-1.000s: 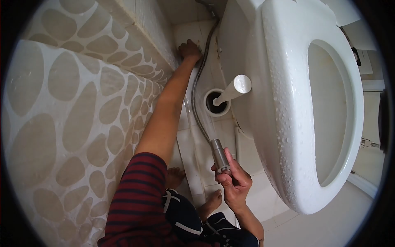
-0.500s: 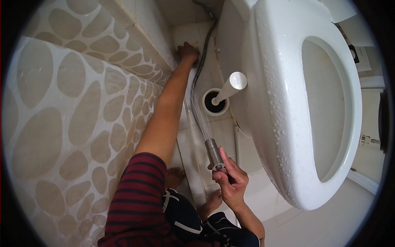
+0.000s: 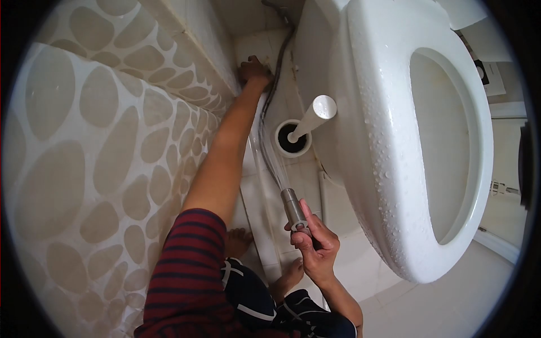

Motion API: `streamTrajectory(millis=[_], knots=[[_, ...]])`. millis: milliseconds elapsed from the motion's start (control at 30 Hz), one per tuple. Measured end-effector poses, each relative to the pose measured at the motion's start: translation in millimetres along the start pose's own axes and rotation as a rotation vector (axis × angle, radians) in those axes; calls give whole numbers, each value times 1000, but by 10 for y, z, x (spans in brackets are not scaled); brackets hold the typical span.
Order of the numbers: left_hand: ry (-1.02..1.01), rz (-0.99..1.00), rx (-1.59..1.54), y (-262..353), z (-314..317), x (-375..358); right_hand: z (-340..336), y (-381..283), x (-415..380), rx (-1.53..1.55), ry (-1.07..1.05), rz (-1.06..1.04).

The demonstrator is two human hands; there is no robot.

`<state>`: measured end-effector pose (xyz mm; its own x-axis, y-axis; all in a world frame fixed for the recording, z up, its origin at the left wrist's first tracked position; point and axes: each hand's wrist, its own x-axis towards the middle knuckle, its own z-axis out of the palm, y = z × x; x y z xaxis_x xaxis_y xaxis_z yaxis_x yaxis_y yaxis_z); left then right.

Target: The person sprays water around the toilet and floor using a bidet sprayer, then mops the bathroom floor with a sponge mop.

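Note:
In the head view, my right hand (image 3: pixel 320 250) is closed round a metal handheld bidet sprayer (image 3: pixel 292 207). Thin streams of water shoot from its head toward the far floor. My left arm, in a striped sleeve, reaches far forward. At its end my left hand (image 3: pixel 253 71) is curled low at the foot of the wall; what lies under its fingers is hidden. A grey flexible hose (image 3: pixel 265 107) runs beside that hand along the floor. Just right of the hose stands a toilet brush (image 3: pixel 315 115) with a white handle, in a round white holder (image 3: pixel 280 147).
A white toilet (image 3: pixel 366 169) with water drops on its seat fills the right side. A pebble-patterned tiled wall (image 3: pixel 112 152) rises on the left. Narrow tiled floor (image 3: pixel 307 174) lies between them. My bare feet (image 3: pixel 290 276) are at the bottom.
My left hand has shifted slightly up and left at the wall's foot. The right hand keeps the sprayer in nearly the same place, with water still flowing. The view has moved a little.

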<state>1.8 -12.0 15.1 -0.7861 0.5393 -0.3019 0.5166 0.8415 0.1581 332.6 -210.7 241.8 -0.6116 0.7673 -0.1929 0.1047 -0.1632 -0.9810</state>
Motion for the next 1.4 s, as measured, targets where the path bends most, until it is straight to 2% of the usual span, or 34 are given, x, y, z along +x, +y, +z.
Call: streamTrajectory(millis=[67,167,267,367,467,567,667,767,867,967,1067,1133,1167,1233,1267,1367,1400], knots=[[-6,-22,40,-11,82,174,-5,-24,-11,3,6,-5],[-406,220,203,-53,-12,289,27,1,-2,3,8,-13],[-404,214,294,-2,-196,53,51,-21,21,0,-1,1],[-125,159,69,-118,-40,-111,91,-28,23,-28,41,-18],[-104,15,-164,-173,149,-58,142,-38,12,4,100,-31],[3,-21,-160,-186,255,-89,160,-64,2,-32,89,-17],[149,73,-285,-311,528,-49,190,-139,-34,-18,63,44],[157,192,-228,-368,506,-180,195,-163,-68,13,63,49],[159,111,-353,-405,411,-345,210,-187,-109,9,58,43],[202,127,-265,-290,440,-308,135,-192,-66,25,58,31],[137,174,-362,-323,230,-433,90,-233,-107,28,43,53],[228,282,-298,-424,304,-393,83,-232,-110,19,59,24],[240,340,-288,-512,483,-249,241,-207,12,-13,85,34],[263,326,-299,-526,386,-368,286,-233,24,-10,105,20],[268,324,-300,-761,336,-388,555,-181,19,-5,122,20],[419,267,-691,-680,105,-630,573,-206,16,-29,151,-6],[407,295,-673,-714,120,-621,578,-209,9,-48,143,-26]])
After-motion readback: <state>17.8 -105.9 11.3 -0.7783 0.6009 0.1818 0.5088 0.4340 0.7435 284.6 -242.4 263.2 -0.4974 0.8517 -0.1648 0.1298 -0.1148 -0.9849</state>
